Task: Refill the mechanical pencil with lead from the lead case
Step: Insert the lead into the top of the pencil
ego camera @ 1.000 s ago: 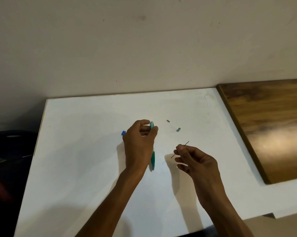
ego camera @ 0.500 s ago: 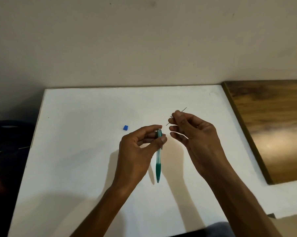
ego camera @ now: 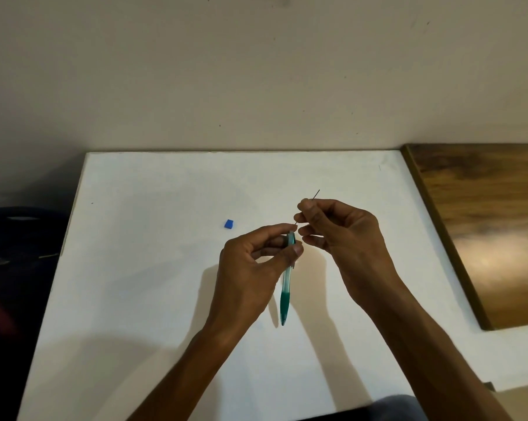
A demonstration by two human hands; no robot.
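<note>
My left hand (ego camera: 252, 268) grips a green translucent mechanical pencil (ego camera: 286, 294) near its top end, held upright above the white table (ego camera: 153, 299) with its tip pointing down toward me. My right hand (ego camera: 338, 235) pinches a thin dark lead (ego camera: 316, 194) between thumb and fingers. The lead slants, its lower end just above the pencil's open top, its upper end sticking out past my fingers. A small blue piece (ego camera: 229, 224), perhaps part of the lead case, lies on the table left of my hands.
A brown wooden board (ego camera: 487, 226) adjoins the table on the right. A plain wall (ego camera: 256, 71) stands right behind the table. Dark objects (ego camera: 16, 238) sit beyond the table's left edge.
My left hand lifted the pencil off the table and stood it upright. My right hand carried the lead up and left until its lower end came over the pencil's top.
</note>
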